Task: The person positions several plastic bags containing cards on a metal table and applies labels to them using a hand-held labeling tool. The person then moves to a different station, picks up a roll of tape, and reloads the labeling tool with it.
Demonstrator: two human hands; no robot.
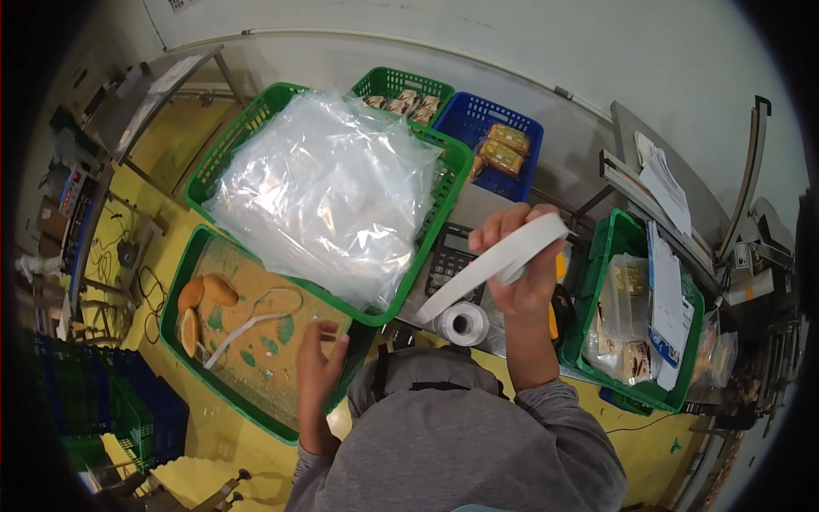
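Note:
My right hand (531,286) is raised over the metal table, its fingers closed round a white paper strip (486,271) that looks like a label roll seen nearly edge-on. Below the strip, a white roll (477,326) with a dark core rests at the table's near edge. A black calculator (450,258) lies just beyond it. On the left, my left hand (320,363) hovers by the right side of a low green crate (223,394); its fingers are slightly bent and apart, with nothing seen in them. Brown crumbs, several bread rolls (219,292) and a pale loose strip (235,337) lie in that crate.
A large green crate (465,158) heaped with clear plastic bags (324,188) fills the middle. Behind it stand a small green basket (367,83) and a blue basket (522,128) of packed goods. To the right, a green crate (674,401) holds packages and papers. Stacked crates (128,410) stand at left.

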